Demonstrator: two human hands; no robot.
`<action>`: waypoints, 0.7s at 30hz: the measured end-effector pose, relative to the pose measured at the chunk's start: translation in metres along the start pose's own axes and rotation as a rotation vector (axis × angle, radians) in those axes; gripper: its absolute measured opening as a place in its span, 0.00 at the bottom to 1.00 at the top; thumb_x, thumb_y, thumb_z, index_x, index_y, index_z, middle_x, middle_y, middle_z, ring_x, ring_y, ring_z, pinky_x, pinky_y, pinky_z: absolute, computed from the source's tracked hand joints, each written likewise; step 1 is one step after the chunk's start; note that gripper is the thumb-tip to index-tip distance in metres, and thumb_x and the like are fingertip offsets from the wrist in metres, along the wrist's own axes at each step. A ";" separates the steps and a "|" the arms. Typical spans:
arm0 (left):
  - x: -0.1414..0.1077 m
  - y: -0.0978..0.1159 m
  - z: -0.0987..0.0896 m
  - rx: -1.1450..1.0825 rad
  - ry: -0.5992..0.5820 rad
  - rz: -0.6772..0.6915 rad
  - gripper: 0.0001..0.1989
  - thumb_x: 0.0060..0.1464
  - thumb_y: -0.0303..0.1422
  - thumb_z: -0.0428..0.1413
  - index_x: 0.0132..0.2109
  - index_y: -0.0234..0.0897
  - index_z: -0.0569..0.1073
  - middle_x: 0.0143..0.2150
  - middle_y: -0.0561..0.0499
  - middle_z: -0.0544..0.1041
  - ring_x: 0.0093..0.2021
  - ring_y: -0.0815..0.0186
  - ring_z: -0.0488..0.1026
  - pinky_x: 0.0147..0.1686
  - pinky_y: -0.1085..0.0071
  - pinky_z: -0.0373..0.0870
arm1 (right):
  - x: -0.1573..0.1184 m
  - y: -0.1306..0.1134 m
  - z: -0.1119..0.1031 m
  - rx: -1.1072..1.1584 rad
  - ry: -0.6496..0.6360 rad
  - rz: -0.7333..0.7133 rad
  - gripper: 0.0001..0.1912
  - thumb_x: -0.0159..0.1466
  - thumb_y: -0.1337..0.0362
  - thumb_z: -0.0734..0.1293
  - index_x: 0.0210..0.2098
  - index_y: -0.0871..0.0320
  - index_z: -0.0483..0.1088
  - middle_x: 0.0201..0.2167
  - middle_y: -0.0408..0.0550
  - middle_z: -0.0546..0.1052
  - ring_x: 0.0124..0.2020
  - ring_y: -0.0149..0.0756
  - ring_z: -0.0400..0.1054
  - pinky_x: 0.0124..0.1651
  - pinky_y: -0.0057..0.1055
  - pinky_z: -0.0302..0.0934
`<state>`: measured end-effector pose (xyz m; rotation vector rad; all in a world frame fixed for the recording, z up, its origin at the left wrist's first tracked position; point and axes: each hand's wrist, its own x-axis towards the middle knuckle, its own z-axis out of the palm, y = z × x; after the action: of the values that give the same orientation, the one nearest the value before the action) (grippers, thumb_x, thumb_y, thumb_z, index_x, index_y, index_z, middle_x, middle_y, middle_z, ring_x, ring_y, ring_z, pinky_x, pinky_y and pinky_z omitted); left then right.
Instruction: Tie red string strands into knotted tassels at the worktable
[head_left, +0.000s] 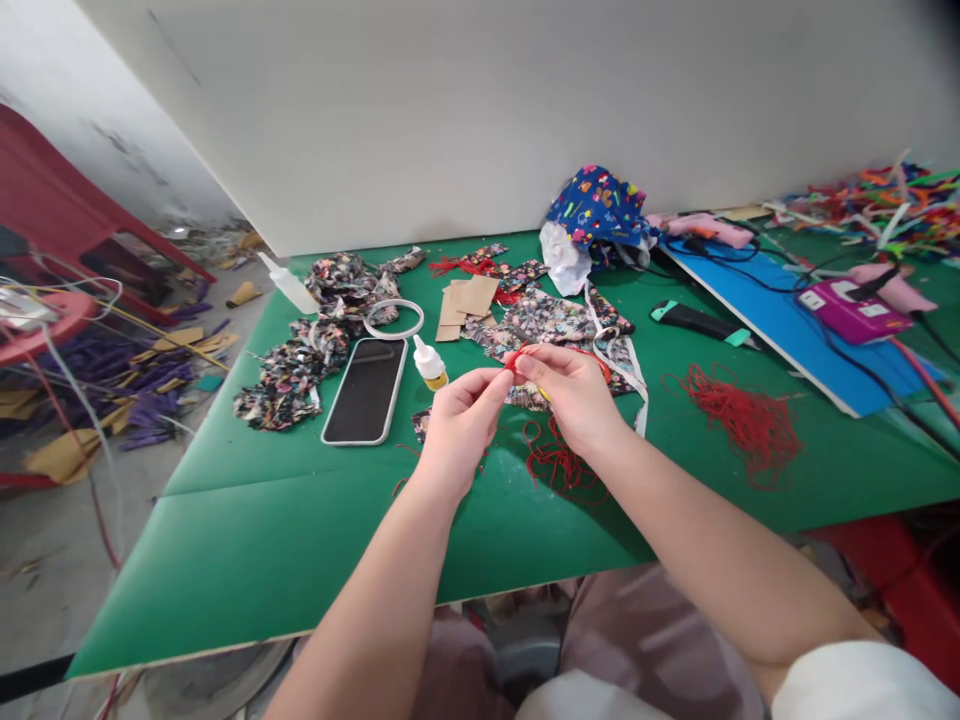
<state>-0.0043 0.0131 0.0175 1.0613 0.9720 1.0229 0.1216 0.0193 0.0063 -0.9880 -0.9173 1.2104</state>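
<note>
Above the middle of the green table [300, 530], my left hand [459, 425] and my right hand [576, 395] meet fingertip to fingertip. Both are closed in a pinch on a small piece of red string [513, 361], mostly covered by the fingers. Loose red string [559, 462] lies in a tangle below my right hand. Floral fabric pieces [547, 320] spread out behind the hands, with a white strip [637, 372] along one edge. Left of my left hand stands a small white glue bottle [429, 362] with a yellow label. An orange curved thing shows partly behind my right hand.
A phone [365, 392], a white ring [394, 319], bunched floral fabric [315, 340] and another bottle [289, 287] lie left. Cardboard pieces [465, 302] sit behind. Rightward are a red string pile [742, 425], a utility knife [701, 323], a blue board [780, 320] and a purple box [855, 308] with cables.
</note>
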 end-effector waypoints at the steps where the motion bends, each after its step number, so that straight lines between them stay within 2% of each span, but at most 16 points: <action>1: 0.000 0.000 0.000 -0.013 -0.005 -0.005 0.13 0.49 0.42 0.57 0.33 0.35 0.74 0.15 0.62 0.51 0.15 0.79 0.45 0.13 0.79 0.40 | 0.000 0.001 -0.001 0.000 -0.005 -0.015 0.05 0.49 0.60 0.73 0.25 0.53 0.76 0.26 0.42 0.77 0.32 0.30 0.70 0.43 0.32 0.64; 7: 0.001 0.001 -0.002 -0.063 -0.011 -0.005 0.13 0.49 0.42 0.58 0.34 0.35 0.75 0.15 0.62 0.50 0.15 0.79 0.45 0.13 0.80 0.41 | 0.003 0.002 -0.003 0.044 0.025 -0.019 0.06 0.49 0.59 0.73 0.27 0.52 0.76 0.28 0.41 0.78 0.32 0.29 0.70 0.44 0.32 0.63; 14: 0.002 -0.001 -0.002 -0.097 0.006 0.012 0.12 0.49 0.41 0.58 0.33 0.35 0.75 0.16 0.61 0.51 0.15 0.78 0.46 0.14 0.79 0.40 | 0.001 -0.002 -0.003 0.027 0.053 0.042 0.14 0.51 0.50 0.70 0.25 0.54 0.75 0.23 0.43 0.75 0.27 0.28 0.68 0.39 0.31 0.63; 18: 0.002 -0.004 -0.003 0.039 0.054 0.074 0.13 0.50 0.42 0.57 0.34 0.36 0.76 0.15 0.61 0.54 0.15 0.77 0.47 0.15 0.77 0.42 | 0.001 0.000 -0.004 0.030 0.012 0.037 0.11 0.51 0.53 0.71 0.25 0.55 0.75 0.22 0.42 0.75 0.28 0.29 0.68 0.40 0.32 0.63; 21: 0.002 -0.005 -0.002 0.172 0.085 0.118 0.13 0.50 0.41 0.57 0.34 0.36 0.77 0.14 0.60 0.55 0.15 0.76 0.49 0.16 0.75 0.45 | 0.001 0.001 -0.003 0.040 0.034 0.001 0.07 0.51 0.57 0.72 0.25 0.54 0.74 0.22 0.41 0.75 0.28 0.29 0.68 0.41 0.32 0.64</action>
<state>-0.0052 0.0145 0.0119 1.2377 1.0916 1.1028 0.1244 0.0202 0.0042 -0.9753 -0.8628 1.2049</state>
